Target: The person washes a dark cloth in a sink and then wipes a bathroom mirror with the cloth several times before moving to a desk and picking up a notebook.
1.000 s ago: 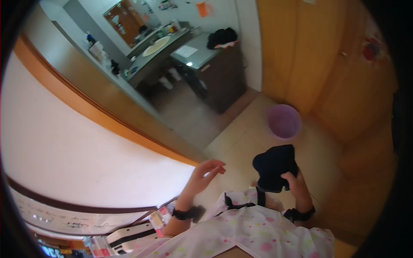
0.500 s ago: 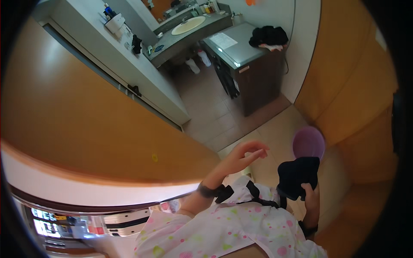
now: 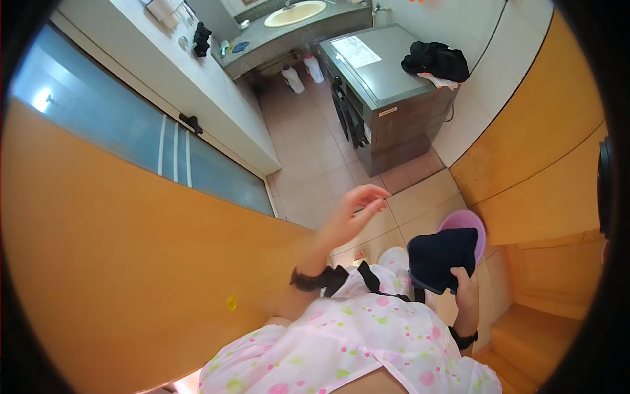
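A folded dark navy cloth (image 3: 443, 258) is gripped at its lower edge by my right hand (image 3: 464, 285), with the thumb lying on top of it. The cloth overlaps part of a pink-purple basin (image 3: 481, 226) on the floor, and the basin's inside is mostly hidden. My left hand (image 3: 357, 209) hangs in the air over the doorway floor, its fingers loosely bent and apart from the thumb, with nothing in it. Black bands circle both wrists. Below is a white spotted garment (image 3: 328, 335) that I wear.
Ahead stands a grey washing machine (image 3: 387, 79) with a black cloth (image 3: 436, 60) on top. A counter with a sink (image 3: 295, 13) lies behind it, with white bottles (image 3: 293, 79) underneath. A wooden door (image 3: 151, 249) fills the left; wooden panels (image 3: 531, 177) flank the right.
The view has moved forward into the doorway, and the washing machine looks nearer. A blue glass panel now shows at left. My right hand still holds the navy cloth; my left stays raised.
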{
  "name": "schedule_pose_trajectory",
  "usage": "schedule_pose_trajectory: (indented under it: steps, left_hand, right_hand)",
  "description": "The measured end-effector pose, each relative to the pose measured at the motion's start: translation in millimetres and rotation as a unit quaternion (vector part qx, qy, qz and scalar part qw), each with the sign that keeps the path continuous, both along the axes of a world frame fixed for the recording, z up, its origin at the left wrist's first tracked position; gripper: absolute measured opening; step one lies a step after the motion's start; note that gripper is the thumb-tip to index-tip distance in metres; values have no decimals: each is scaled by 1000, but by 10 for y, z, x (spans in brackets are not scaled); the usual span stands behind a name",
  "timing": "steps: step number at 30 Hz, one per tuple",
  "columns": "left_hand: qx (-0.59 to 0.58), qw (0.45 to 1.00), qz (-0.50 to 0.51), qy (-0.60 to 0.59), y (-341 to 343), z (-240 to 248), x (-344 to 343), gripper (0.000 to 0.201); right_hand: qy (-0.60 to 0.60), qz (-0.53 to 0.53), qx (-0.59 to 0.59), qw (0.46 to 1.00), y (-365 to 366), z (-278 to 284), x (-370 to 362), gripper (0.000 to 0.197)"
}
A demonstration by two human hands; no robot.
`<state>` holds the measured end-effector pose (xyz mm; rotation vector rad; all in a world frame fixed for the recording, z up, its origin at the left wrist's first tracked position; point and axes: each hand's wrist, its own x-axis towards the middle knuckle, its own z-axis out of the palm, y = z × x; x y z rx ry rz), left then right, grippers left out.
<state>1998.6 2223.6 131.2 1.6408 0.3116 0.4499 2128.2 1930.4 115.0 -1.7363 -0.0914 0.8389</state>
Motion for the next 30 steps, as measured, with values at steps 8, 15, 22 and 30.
schedule_pose_trajectory:
  steps: [8, 15, 22, 30]
  left_hand:
    - [-86, 991, 92, 33, 518, 28, -21, 20]
    - [16, 991, 56, 122, 817, 292, 714, 25]
    - [21, 989, 80, 121, 1307, 313, 1215, 38]
    - [108, 972, 70, 196, 2016, 282, 1449, 39]
  right_hand:
    - [38, 175, 80, 981, 1185, -52, 816, 42]
    - [75, 312, 89, 943, 2510, 306, 1531, 39]
    - [100, 347, 163, 918, 3362, 239, 2073, 36]
    - [148, 396, 153, 893, 4195, 261, 2225, 36]
